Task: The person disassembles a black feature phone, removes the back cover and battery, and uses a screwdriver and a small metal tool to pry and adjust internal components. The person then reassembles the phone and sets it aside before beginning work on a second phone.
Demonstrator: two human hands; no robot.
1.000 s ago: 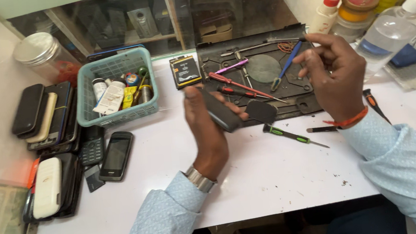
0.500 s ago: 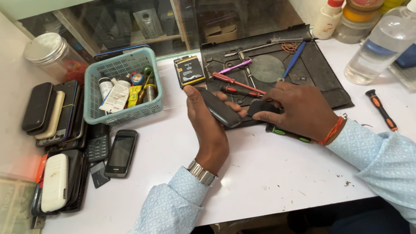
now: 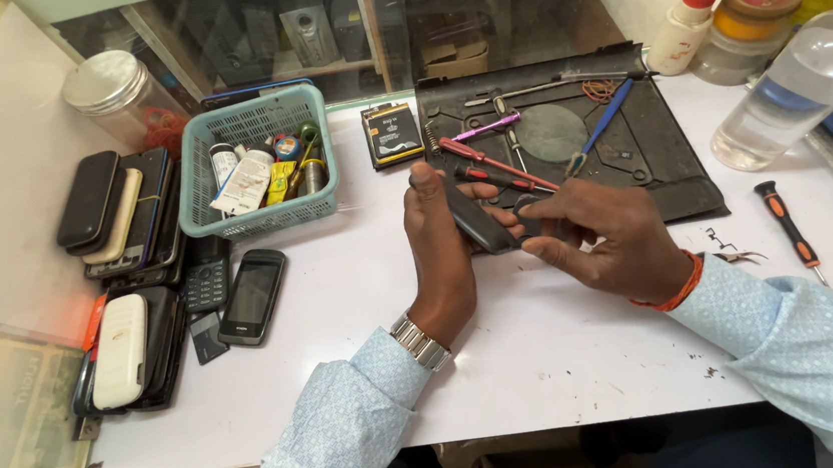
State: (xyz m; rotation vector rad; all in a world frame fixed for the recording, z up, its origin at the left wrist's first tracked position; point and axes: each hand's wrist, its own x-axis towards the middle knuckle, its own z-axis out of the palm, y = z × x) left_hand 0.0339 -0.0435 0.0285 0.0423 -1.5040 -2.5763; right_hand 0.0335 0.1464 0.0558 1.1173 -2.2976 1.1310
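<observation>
Both hands are gripping a dark phone (image 3: pixel 479 220) above the white table (image 3: pixel 547 353).

The left hand (image 3: pixel 438 247) is clamping the phone along its edge, thumb on top; the right hand (image 3: pixel 603 238) is pinching its near end with fingers closed on it. Just beyond the grip a black mat (image 3: pixel 667 167) is carrying red screwdrivers (image 3: pixel 491 162) and a blue tool (image 3: pixel 603 125). Left of the grip a teal basket (image 3: pixel 259 213) is standing, with phones (image 3: pixel 137 258) lying further left. Right of it an orange screwdriver (image 3: pixel 785 222) is lying.

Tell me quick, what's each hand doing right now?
Left hand: closed around a dark phone, holding it on edge.
Right hand: fingers pinched at the phone's side; any small part between them cannot be told.
</observation>
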